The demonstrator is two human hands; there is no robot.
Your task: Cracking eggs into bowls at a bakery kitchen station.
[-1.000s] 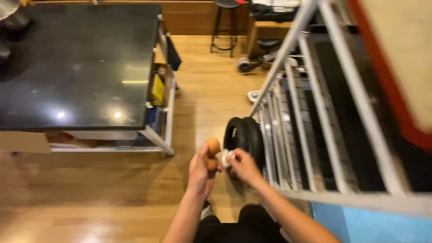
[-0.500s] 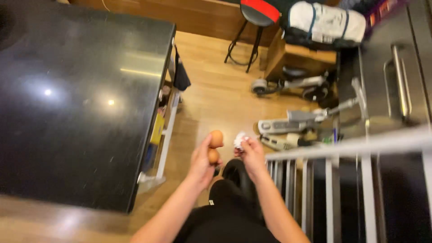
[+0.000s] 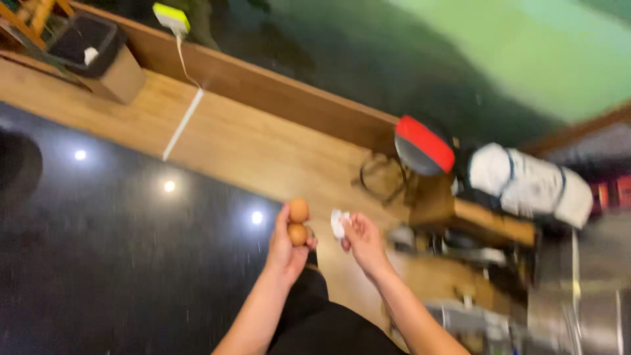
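Observation:
My left hand holds two brown eggs stacked one above the other between thumb and fingers. My right hand is just to the right of it and pinches a small white crumpled piece, perhaps eggshell or paper. Both hands are raised in front of me, above the edge of a glossy black countertop and the wooden floor. The picture is blurred by head motion.
A stool with a red and black seat stands to the right of my hands. Beyond it a white bundled bag lies on a wooden bench. A dark bin sits at the far left by a wooden baseboard.
The view has swung to the left and up; the metal rack has left the picture. My hands keep the same hold on the eggs and the white piece.

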